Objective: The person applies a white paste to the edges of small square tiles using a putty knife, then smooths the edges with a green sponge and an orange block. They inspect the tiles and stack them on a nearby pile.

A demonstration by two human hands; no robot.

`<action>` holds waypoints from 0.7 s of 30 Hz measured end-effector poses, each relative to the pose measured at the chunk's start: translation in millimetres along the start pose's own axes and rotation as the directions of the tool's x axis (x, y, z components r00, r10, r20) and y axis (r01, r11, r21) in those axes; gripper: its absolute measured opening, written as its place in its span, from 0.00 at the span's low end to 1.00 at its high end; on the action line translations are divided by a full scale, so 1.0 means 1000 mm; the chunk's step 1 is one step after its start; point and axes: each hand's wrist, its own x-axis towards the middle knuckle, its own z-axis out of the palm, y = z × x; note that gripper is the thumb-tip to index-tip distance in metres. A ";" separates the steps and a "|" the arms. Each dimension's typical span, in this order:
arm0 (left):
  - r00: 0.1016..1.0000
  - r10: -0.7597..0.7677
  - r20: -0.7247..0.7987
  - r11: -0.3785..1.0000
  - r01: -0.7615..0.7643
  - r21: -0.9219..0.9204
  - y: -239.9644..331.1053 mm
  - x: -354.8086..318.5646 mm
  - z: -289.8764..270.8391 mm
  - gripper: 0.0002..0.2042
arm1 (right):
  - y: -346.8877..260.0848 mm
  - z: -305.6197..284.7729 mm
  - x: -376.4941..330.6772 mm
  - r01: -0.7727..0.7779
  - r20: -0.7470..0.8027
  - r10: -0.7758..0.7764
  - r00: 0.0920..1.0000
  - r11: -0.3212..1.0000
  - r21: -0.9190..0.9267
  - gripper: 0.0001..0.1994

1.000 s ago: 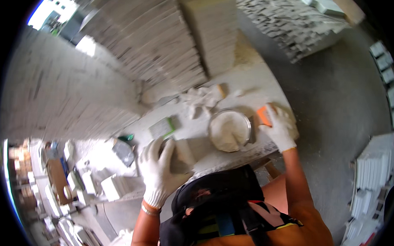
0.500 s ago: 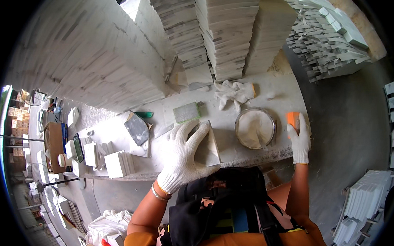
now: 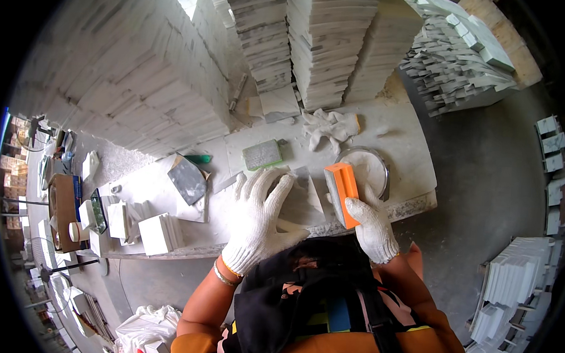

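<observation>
My left hand [image 3: 256, 214], in a white knit glove, lies over a thin grey-white tile [image 3: 305, 199] near the table's front edge. Its fingers are spread, and they hide part of the tile. In my right hand [image 3: 372, 223], also gloved, is an orange sanding block [image 3: 342, 194] with a grey face turned toward the tile. The block is tilted and held above the table, apart from the tile. Behind it, partly covered, stands a round metal-rimmed bowl of pale powder [image 3: 373, 164]. A grey block with a green edge [image 3: 262, 154] lies just beyond my left fingers.
Tall stacks of white stone tiles [image 3: 330, 47] line the table's back. A crumpled white glove [image 3: 333, 127] lies before them. Left of my hand are a dark grey tile [image 3: 188, 180] and standing white tiles [image 3: 159, 233]. More tiles [image 3: 506, 271] stand at the right.
My right hand has swung left from the table's right end, bringing the sanding block in front of the bowl, beside the tile. My left hand stays spread over the tile.
</observation>
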 end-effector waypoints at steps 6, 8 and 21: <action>0.997 0.040 -0.062 0.995 -0.045 -0.086 -0.002 -0.004 0.009 0.45 | 0.011 0.016 0.009 0.208 0.054 -0.207 0.977 0.857 -0.472 0.36; 0.997 0.038 -0.067 0.994 -0.045 -0.099 -0.004 -0.005 0.012 0.45 | 0.014 0.018 0.023 0.065 -0.045 -0.088 0.995 0.923 -0.379 0.36; 0.995 0.032 -0.100 0.993 -0.043 -0.113 -0.005 -0.008 0.013 0.43 | 0.021 0.006 0.036 0.158 -0.025 -0.212 0.977 0.794 -0.587 0.35</action>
